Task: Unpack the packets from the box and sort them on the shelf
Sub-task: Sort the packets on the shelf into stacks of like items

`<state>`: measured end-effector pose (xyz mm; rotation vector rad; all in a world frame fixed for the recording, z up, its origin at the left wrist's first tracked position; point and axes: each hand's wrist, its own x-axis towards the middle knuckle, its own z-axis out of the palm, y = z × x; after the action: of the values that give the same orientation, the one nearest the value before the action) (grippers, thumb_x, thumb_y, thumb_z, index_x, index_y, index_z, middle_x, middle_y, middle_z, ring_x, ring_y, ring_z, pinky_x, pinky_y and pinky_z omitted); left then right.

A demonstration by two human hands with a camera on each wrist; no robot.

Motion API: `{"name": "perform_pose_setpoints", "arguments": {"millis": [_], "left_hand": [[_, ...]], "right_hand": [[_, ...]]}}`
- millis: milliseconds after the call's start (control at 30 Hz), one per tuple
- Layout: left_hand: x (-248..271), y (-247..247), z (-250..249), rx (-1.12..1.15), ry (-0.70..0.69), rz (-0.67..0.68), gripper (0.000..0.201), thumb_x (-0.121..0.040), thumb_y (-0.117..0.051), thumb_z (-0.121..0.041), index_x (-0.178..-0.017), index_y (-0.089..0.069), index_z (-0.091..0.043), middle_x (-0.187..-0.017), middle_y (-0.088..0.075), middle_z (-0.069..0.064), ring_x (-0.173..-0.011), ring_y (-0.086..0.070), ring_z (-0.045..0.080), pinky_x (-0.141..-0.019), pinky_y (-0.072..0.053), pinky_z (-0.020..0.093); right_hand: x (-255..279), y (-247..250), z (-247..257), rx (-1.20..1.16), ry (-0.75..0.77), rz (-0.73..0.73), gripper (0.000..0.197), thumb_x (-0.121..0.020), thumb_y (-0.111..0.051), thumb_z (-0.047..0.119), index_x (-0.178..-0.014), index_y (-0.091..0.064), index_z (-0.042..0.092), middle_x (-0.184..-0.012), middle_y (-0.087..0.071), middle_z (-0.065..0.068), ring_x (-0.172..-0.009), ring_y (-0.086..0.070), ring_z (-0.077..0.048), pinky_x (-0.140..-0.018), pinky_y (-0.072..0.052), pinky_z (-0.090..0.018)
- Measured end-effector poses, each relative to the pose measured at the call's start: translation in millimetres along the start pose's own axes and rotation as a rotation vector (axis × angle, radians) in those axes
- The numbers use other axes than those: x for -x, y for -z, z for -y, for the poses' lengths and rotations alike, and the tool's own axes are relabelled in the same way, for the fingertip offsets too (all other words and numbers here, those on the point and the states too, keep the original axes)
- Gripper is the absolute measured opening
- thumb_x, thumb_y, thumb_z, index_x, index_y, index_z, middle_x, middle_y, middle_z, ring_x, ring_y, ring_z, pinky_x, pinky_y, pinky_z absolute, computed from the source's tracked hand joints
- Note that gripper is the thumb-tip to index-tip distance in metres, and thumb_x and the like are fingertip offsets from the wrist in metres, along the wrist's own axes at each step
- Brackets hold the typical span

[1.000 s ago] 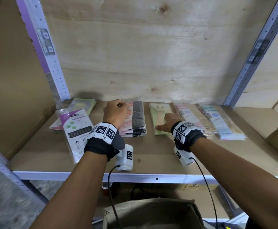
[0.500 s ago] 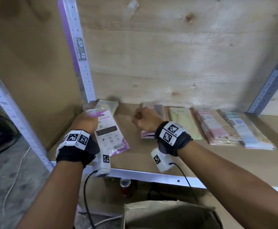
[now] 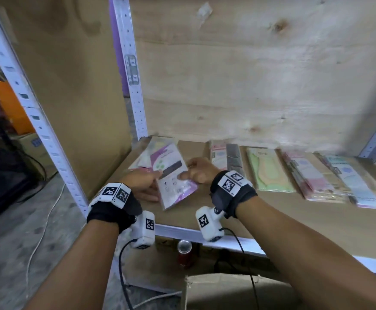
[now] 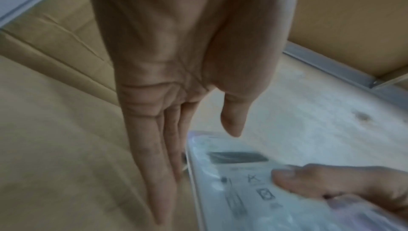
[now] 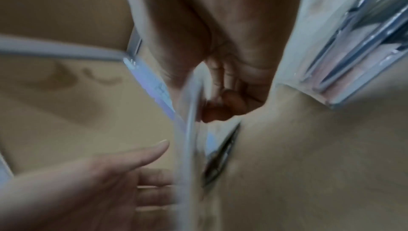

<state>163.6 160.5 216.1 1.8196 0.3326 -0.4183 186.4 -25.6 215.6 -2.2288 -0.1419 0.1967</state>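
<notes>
A white and purple packet (image 3: 173, 175) lies tilted near the left end of the wooden shelf (image 3: 272, 218), partly over a pale packet (image 3: 154, 145) at the back left. My right hand (image 3: 190, 174) pinches the packet's right edge, thumb on top (image 4: 309, 180), fingers curled beneath (image 5: 223, 110). My left hand (image 3: 154, 185) has straight fingers (image 4: 159, 173) against the packet's left edge, thumb held apart above it. The cardboard box (image 3: 238, 291) stands below the shelf's front; its inside is hidden.
Further right along the shelf lie a pink and grey packet pile (image 3: 226, 157), a green packet (image 3: 268, 170), a pink stack (image 3: 312, 180) and a pale blue stack (image 3: 359, 184). A metal upright (image 3: 130, 70) bounds the left side. A red can (image 3: 184, 251) stands under the shelf.
My right hand has left the pink and grey pile and taken the purple packet's right edge. My left hand has gone from gripping that packet to straight fingers beside it. The view swung left.
</notes>
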Motion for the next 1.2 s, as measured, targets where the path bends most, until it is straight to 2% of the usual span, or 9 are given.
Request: {"name": "perform_pose_setpoints", "arguments": {"millis": [100, 200, 300, 433, 600, 700, 867, 1033, 1200], "left_hand": [[7, -3, -17, 0.091, -0.121, 0.005, 0.063, -0.087, -0.063, -0.058, -0.126, -0.052, -0.009, -0.124, -0.061, 0.016, -0.106, -0.068, 0.036, -0.087, -0.059, 0.048], [17, -18, -36, 0.383, -0.183, 0.176, 0.079, -0.073, -0.073, -0.062, -0.128, -0.043, -0.013, -0.124, -0.059, 0.022, -0.1, -0.071, 0.042, -0.088, -0.057, 0.054], [17, -36, -45, 0.518, -0.235, 0.222, 0.055, -0.084, -0.073, -0.046, -0.119, -0.056, -0.007, -0.115, -0.065, 0.023, -0.1, -0.072, 0.037, -0.082, -0.06, 0.053], [15, -66, -48, 0.56, -0.297, 0.185, 0.006, -0.097, -0.058, -0.012, -0.101, -0.062, -0.009, -0.087, -0.075, 0.013, -0.084, -0.073, 0.024, -0.06, -0.061, 0.031], [15, -90, -55, 0.512, -0.343, 0.252, 0.03, -0.095, -0.06, -0.009, -0.123, -0.058, -0.002, -0.101, -0.075, 0.014, -0.08, -0.075, 0.02, -0.062, -0.059, 0.028], [20, -109, -55, 0.441, -0.376, 0.33, 0.027, -0.093, -0.063, -0.009, -0.12, -0.061, -0.004, -0.109, -0.074, 0.016, -0.088, -0.074, 0.023, -0.066, -0.06, 0.029], [13, -127, -61, 0.488, -0.464, 0.059, 0.037, -0.091, -0.068, -0.014, -0.127, -0.063, -0.007, -0.114, -0.073, 0.01, -0.09, -0.071, 0.018, -0.071, -0.06, 0.026], [-7, -117, -61, 0.201, -0.586, -0.205, 0.037, -0.09, -0.069, -0.042, -0.105, -0.073, -0.007, -0.097, -0.076, 0.012, -0.077, -0.068, 0.019, -0.074, -0.054, 0.032], [-23, -116, -53, -0.009, -0.72, -0.238, 0.03, -0.093, -0.063, -0.044, -0.084, -0.078, -0.02, -0.072, -0.075, -0.001, -0.061, -0.064, 0.008, -0.058, -0.051, 0.02]], "right_hand": [[18, 24, 10, -0.225, 0.16, -0.132, 0.025, -0.078, -0.074, -0.003, -0.078, -0.061, 0.018, -0.08, -0.064, -0.002, -0.07, -0.061, -0.014, -0.064, -0.052, -0.023], [45, 39, 15, -0.068, 0.366, -0.205, 0.026, -0.077, -0.075, 0.002, -0.086, -0.065, 0.024, -0.076, -0.063, 0.01, -0.066, -0.055, -0.001, -0.066, -0.047, -0.017], [69, 51, 7, 0.148, 0.453, -0.193, 0.027, -0.076, -0.077, 0.007, -0.099, -0.067, 0.02, -0.076, -0.057, 0.014, -0.067, -0.051, 0.001, -0.059, -0.038, -0.012], [85, 71, -20, 0.192, 0.367, -0.154, 0.039, -0.079, -0.08, 0.035, -0.112, -0.068, 0.018, -0.101, -0.061, 0.004, -0.085, -0.054, -0.009, -0.073, -0.042, -0.02], [96, 106, -60, -0.044, 0.222, -0.346, 0.034, -0.086, -0.07, 0.047, -0.11, -0.062, 0.024, -0.101, -0.064, 0.01, -0.087, -0.059, 0.003, -0.071, -0.046, -0.015], [98, 121, -82, -0.121, 0.055, -0.191, 0.03, -0.092, -0.067, 0.034, -0.111, -0.059, 0.013, -0.092, -0.07, 0.006, -0.083, -0.067, -0.013, -0.075, -0.052, -0.025], [109, 136, -101, -0.334, 0.047, -0.083, 0.021, -0.092, -0.067, 0.008, -0.11, -0.062, -0.002, -0.076, -0.066, 0.004, -0.062, -0.06, -0.002, -0.061, -0.043, -0.01], [119, 146, -104, -0.273, -0.003, -0.011, 0.014, -0.093, -0.065, 0.007, -0.107, -0.061, 0.006, -0.097, -0.069, -0.018, -0.085, -0.061, -0.023, -0.084, -0.045, -0.032], [124, 156, -113, -0.139, -0.015, -0.004, 0.024, -0.095, -0.065, 0.013, -0.116, -0.061, 0.002, -0.077, -0.066, -0.014, -0.076, -0.055, -0.021, -0.075, -0.04, -0.03]]}}
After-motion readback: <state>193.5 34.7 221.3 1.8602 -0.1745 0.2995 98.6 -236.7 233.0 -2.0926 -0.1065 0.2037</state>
